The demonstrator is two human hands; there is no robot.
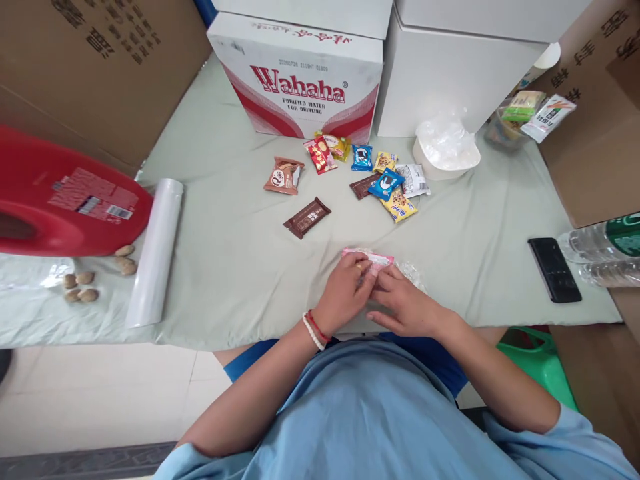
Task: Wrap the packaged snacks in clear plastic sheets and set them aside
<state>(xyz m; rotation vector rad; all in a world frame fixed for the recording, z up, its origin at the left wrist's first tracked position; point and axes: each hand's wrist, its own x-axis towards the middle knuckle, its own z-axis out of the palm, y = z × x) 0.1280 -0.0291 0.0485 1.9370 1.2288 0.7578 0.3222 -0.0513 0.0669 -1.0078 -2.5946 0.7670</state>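
A pink-and-white packet point(381, 259) lies near the table's front edge, partly hidden beneath my fingers. My left hand point(346, 291), with red and white bracelets at the wrist, is closed on its left and middle part. Against the packet's right end rest the fingertips of my right hand point(406, 301); its thumb is spread away from the fingers. Crumpled clear plastic point(413, 275) sits just beyond the right knuckles. Farther back lie a dark brown wrapped bar point(307, 218), a brown snack packet point(285, 176) and a red packet point(321, 155).
Blue and yellow snack packets point(386, 183) are heaped before a white tub point(447, 160) with plastic inside. A Wahaha carton point(305, 83) stands behind. At left are a red jug point(75, 200), a white roll point(157, 253) and several walnuts point(85, 278); at right, a phone point(554, 269) and bottles point(600, 241).
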